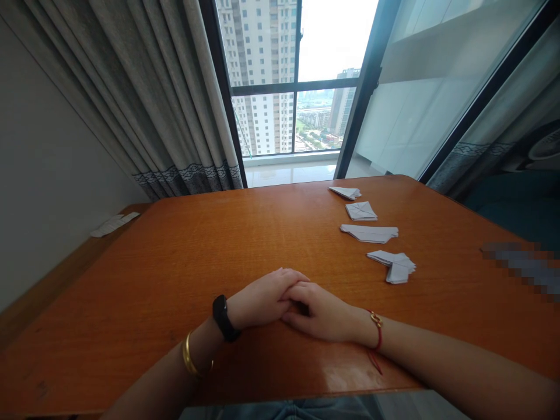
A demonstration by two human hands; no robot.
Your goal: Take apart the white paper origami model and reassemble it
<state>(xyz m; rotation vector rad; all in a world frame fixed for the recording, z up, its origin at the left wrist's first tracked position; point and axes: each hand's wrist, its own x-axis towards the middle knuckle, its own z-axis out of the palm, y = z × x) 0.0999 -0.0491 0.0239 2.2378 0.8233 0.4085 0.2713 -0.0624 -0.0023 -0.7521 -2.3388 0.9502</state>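
My left hand (258,296) and my right hand (324,312) rest together on the wooden table (196,251), loosely clasped. The left fingers lie against the right ones, and some fingertips are hidden where the hands overlap. A small gap shows between my right thumb and forefinger. No object is visible in either hand. Closest to the right hand is a folded white paper piece (396,267) with a bent shape. Beyond it lie a long flat folded paper (371,233), a squarish folded paper (361,211) and a narrow pointed folded paper (345,192), in a row towards the far edge.
A blurred-out object (522,268) is at the table's right side. White paper slips (114,224) lie on a ledge at the left wall. Grey curtains (144,87) hang beside a window (295,87) past the far edge. A dark teal surface (516,201) stands at right.
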